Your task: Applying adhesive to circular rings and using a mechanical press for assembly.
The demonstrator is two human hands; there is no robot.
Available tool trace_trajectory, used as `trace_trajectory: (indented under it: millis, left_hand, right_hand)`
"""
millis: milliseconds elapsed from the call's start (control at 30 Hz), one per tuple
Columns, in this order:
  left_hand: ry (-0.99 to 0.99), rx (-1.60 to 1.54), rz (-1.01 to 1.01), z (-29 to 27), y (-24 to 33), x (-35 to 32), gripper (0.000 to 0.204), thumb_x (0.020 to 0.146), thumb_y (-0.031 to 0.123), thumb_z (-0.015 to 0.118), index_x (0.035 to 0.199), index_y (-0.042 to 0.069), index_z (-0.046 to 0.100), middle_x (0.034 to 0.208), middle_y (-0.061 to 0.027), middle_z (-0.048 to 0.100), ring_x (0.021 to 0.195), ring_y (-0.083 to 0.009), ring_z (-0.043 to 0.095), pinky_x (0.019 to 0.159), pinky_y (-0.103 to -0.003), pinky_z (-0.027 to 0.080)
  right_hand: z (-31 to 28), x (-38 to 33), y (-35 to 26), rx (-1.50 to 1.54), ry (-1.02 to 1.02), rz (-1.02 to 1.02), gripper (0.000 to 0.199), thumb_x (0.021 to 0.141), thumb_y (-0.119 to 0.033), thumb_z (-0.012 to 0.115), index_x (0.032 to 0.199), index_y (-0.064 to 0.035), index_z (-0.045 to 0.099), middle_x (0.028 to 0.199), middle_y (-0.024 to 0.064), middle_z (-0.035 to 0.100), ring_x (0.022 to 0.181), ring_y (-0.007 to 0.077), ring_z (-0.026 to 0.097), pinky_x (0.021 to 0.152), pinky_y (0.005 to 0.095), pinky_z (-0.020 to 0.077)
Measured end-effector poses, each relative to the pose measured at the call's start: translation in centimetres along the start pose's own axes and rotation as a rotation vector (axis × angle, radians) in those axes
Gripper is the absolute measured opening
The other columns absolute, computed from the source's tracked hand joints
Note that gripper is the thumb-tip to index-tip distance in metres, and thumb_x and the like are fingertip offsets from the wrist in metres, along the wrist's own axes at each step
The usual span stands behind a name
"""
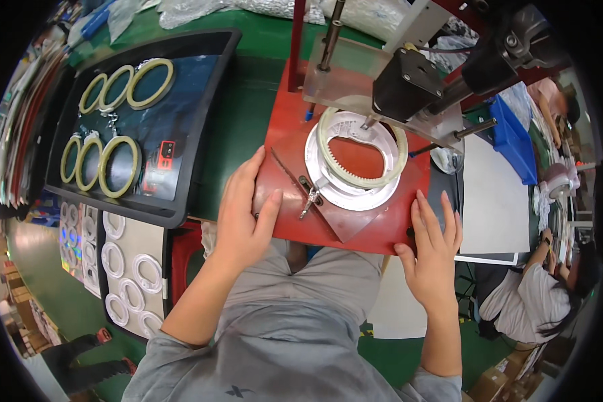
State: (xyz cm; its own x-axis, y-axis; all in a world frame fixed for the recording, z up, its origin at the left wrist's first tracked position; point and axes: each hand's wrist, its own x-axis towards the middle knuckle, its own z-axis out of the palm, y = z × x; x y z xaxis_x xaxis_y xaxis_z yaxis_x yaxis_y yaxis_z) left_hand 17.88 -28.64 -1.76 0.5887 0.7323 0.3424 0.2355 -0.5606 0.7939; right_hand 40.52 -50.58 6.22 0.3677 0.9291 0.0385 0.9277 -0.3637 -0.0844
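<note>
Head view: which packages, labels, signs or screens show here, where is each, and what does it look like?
Label: small red-and-black rectangle on the black tray, right of the yellow rings.
Plastic bags: clear, crumpled, along the table's far edge.
Cardboard boxes: brown, on the floor at lower right.
No screens or signs visible.

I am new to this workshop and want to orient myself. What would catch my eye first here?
First the red fixture plate at centre, carrying a white toothed ring under a black machine head. The left hand and right hand rest flat on its near edge. On the left, a black tray holds yellow-green rings.
</note>
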Motion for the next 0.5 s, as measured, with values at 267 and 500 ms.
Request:
trace_trajectory:
  millis: [267, 500]
  left_hand:
    - [-0.005, -0.002, -0.001, -0.2, 0.0, 0.1, 0.058, 0.100, 0.015, 0.063, 0.151, -0.005, 0.046, 0.145, -0.0252, 0.055, 0.134, -0.0396, 0.054, 0.114, -0.044, 0.039]
    - [-0.023, 0.016, -0.002, -1.5, 0.7, 0.6, 0.058, 0.097, 0.014, 0.071, 0.148, -0.003, 0.047, 0.148, -0.0242, 0.051, 0.137, -0.0392, 0.051, 0.116, -0.044, 0.039]
  right_hand:
    - [-1.5, 1.9, 0.6, 0.176, 0.132, -0.049, 0.042, 0.094, -0.013, 0.070, 0.133, 0.0003, 0.064, 0.149, 0.0158, 0.055, 0.143, 0.0390, 0.044, 0.117, 0.0508, 0.0340]
    - [-0.1, 3.4, -1.5, 0.372, 0.349, -0.088, 0.036, 0.093, -0.006, 0.069, 0.129, -0.0021, 0.067, 0.137, 0.0153, 0.063, 0.131, 0.0364, 0.057, 0.110, 0.0448, 0.0434]
